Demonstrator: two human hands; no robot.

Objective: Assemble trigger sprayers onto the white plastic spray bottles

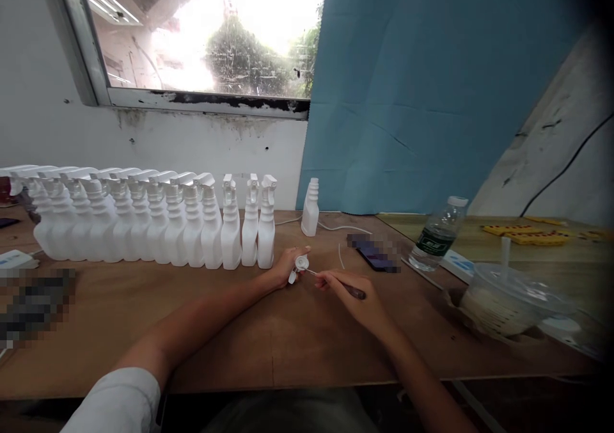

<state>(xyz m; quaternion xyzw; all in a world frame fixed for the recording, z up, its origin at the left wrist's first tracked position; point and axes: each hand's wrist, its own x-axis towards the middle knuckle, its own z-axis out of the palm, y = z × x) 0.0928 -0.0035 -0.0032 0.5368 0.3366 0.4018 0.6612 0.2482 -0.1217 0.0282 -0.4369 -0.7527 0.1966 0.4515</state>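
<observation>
My left hand (286, 267) is closed round a white spray head (301, 264), its round underside turned up and its trigger pointing down. My right hand (352, 290) grips a thin screwdriver-like tool (355, 291) with a dark handle. The tool's metal tip reaches the spray head's edge; whether it is inside cannot be made out. Beyond my hands an open white bottle (311, 208) without a spray head stands upright near the wall. Left of it, several white bottles with spray heads (230, 231) stand in a long row.
A phone (374, 252) and a thin white tube (341, 255) lie behind my right hand. To the right are a tilted water bottle (435, 236), a lidded plastic cup with a straw (503, 302) and yellow strips (525, 233). A white cable (343, 228) runs along the back.
</observation>
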